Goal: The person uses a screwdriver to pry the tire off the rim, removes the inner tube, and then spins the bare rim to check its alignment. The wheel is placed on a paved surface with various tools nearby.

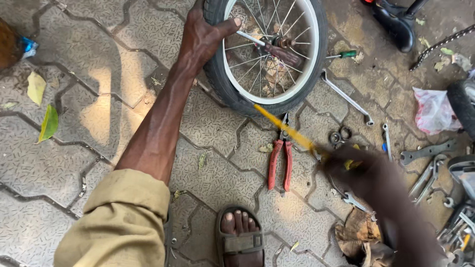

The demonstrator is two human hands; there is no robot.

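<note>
The left hand (203, 37) is closed over the black rubber tyre of a small spoked bicycle wheel with a white rim (269, 52), thumb hooked inside the rim, holding the wheel upright on the grey interlocking paving stones (99, 99). The right hand (356, 170) is blurred; it seems closed around the handle end of a long yellow-shafted tool (284, 127), whose tip touches the tyre's lower edge. Just below the wheel lie red-handled pliers (280, 160), near 1 sandalled foot (241, 237). To the right of the wheel, a long silver spanner (346, 99) rests on the ground, with a green-handled screwdriver (341, 55) above it. Further right are more grey spanners (428, 165) and a crumpled pink plastic bag (433, 111).
</note>
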